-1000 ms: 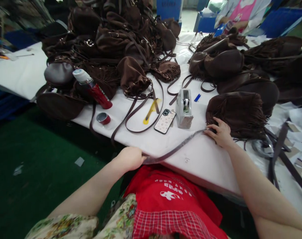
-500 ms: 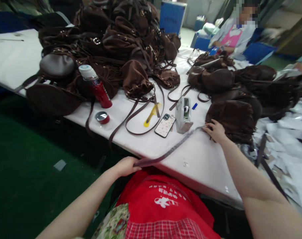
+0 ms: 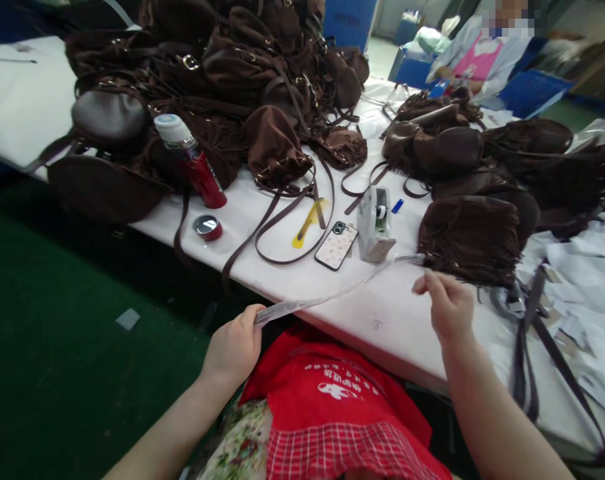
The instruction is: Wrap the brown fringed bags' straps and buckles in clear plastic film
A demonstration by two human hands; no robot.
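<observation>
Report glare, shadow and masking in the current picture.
In the head view, soft glare sits on a rounded leather flap and the clear plastic strip; also in the head view, the green floor darkens under the white table, and pixelation masks the co-worker's face.

White table [image 3: 402,323] — brown bags [image 3: 467,233], phone [image 3: 336,247]

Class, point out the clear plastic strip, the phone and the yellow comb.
Clear plastic strip [image 3: 285,309]: head view, on the stretch beside the left hand [image 3: 233,348].
Phone [image 3: 336,247]: head view, on its patterned back.
Yellow comb [image 3: 306,227]: head view, on its handle.
</observation>
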